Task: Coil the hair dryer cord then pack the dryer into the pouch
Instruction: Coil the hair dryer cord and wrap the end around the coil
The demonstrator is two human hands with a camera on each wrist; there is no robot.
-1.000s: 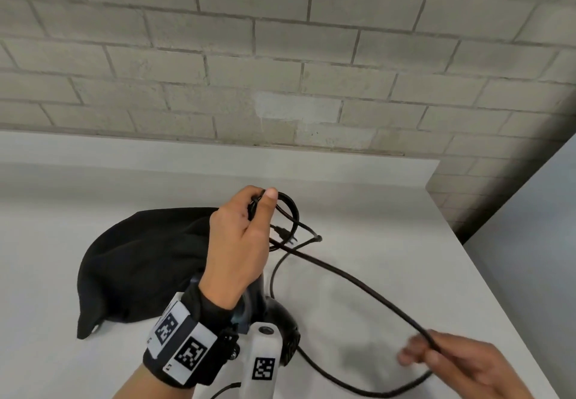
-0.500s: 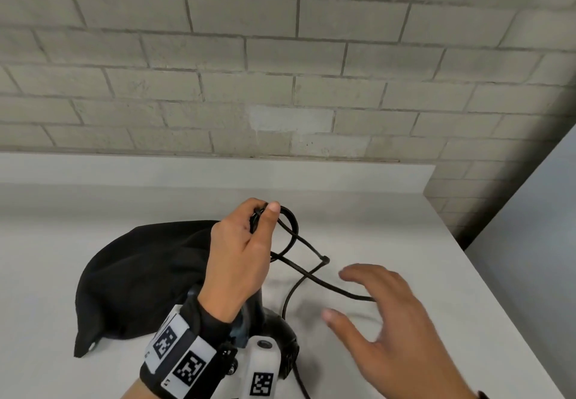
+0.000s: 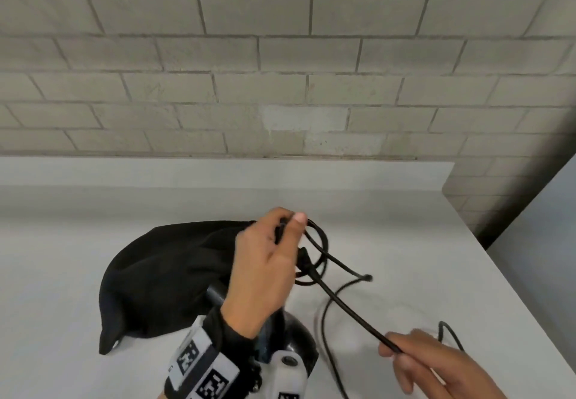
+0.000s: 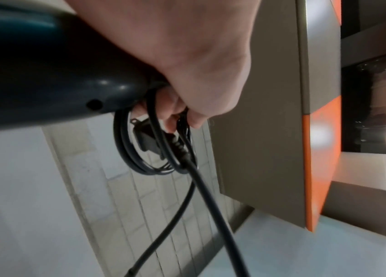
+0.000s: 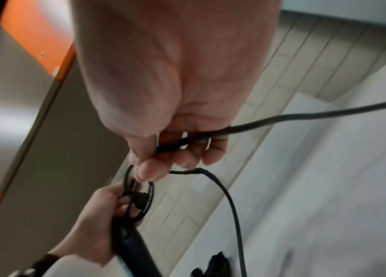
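Hair dryer (image 3: 293,339): dark, glossy, rigid body, handle clasped in the left hand (image 3: 265,271) above the white counter (image 3: 405,242). Cord (image 3: 352,314): thin, pliant, springy; small loops pinched under the same thumb, plug apparently inside the coil. Right hand (image 3: 436,364) pinches the free run, best taken near the coil. Black fabric pouch (image 3: 165,277): soft, limp, lying just left of the dryer.

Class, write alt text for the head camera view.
A left hand pinches small loops of black cord above a hair dryer, while the right hand grips the loose cord. A black pouch lies on the white table.
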